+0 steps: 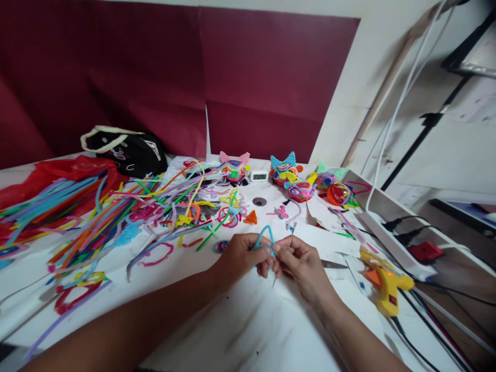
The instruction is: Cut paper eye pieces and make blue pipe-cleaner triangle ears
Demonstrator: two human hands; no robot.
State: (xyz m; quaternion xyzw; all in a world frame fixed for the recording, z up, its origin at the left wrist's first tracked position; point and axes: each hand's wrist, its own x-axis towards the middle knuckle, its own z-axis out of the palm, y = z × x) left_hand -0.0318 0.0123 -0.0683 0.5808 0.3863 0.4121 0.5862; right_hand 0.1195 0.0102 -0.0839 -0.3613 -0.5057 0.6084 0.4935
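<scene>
Near the middle of the table, my left hand (248,254) and my right hand (296,258) meet around a light blue pipe cleaner (265,230). It is bent into a pointed triangle shape that rises above the fingers. My left thumb and fingers pinch its left and lower part. At the lower right corner, my right thumb and index finger pinch it too. A thin end sticks out below the hands. Beyond them lies a small orange triangle (250,217) made of pipe cleaner. The blades of scissors (334,264) show beside my right wrist.
Many loose pipe cleaners (89,222) cover the left side. Colourful pipe-cleaner heads (284,173) stand at the back by a small digital clock (259,176). On the right lie a yellow glue gun (388,289) and a power strip (399,248) with cords. A black bag (134,155) sits behind.
</scene>
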